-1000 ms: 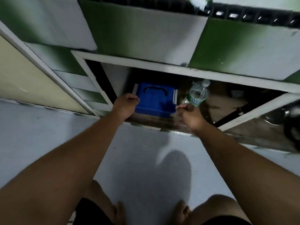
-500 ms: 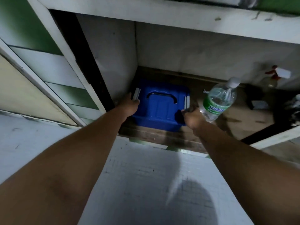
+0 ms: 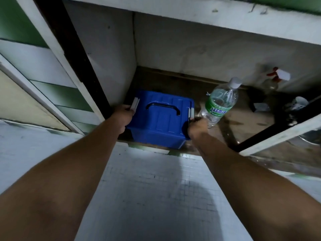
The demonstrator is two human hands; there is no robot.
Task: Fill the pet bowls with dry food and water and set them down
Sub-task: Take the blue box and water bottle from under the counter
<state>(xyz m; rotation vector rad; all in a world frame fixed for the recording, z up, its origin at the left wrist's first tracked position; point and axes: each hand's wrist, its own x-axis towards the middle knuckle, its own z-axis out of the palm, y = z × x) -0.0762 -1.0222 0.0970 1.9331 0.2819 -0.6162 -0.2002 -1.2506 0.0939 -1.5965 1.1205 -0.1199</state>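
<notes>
A blue lidded plastic box with a dark handle and grey side clips sits at the front left of an open low cabinet. My left hand grips its left side by the clip. On the box's right side, my right hand grips by the other clip. A clear water bottle with a green label and white cap stands tilted just right of the box, close to my right hand. No pet bowls are in view.
A spray bottle with a red trigger stands at the cabinet's back right, with dark items and a white perforated object beside it. An open cabinet door juts out on the right. White tiled floor lies below.
My head has moved closer and lower to the cabinet. Both hands have settled onto the sides of the blue box, which sits slightly nearer the cabinet's front edge.
</notes>
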